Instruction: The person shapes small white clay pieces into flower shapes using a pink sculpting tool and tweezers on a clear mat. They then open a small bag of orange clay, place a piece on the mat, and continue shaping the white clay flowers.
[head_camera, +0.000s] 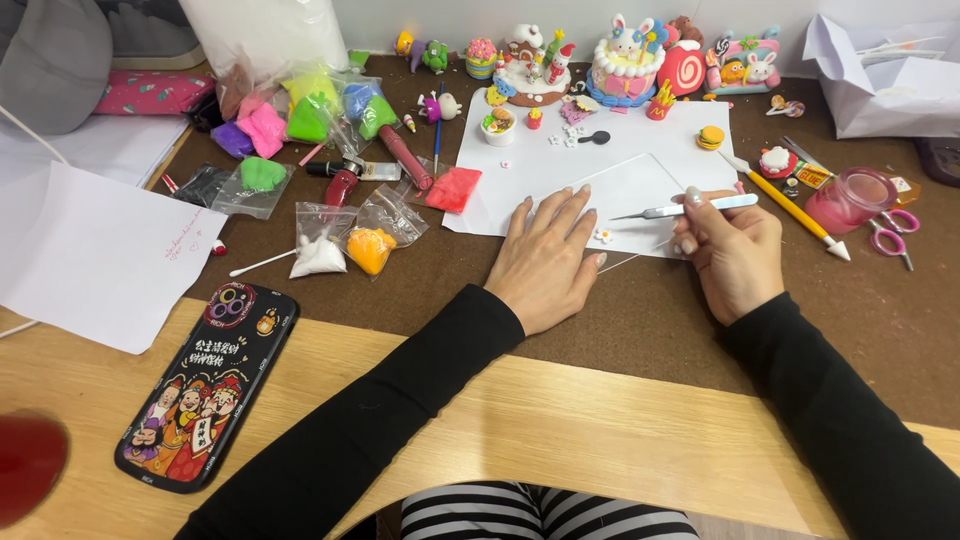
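A wooden worktop (560, 430) carries a brown mat (640, 310) — left of the mat lie a phone (208, 385) and a white paper sheet (95, 255); on the mat rest clay bags (300, 120) and white sheets (590, 160).

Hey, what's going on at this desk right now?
A person in black sleeves is working on a tiny white clay flower at a brown desk mat. The left hand lies flat on a clear plastic sheet over white paper. The right hand holds a thin silver pointed tool, tip aimed towards the flower. Small bags of coloured clay and finished clay miniatures sit behind.
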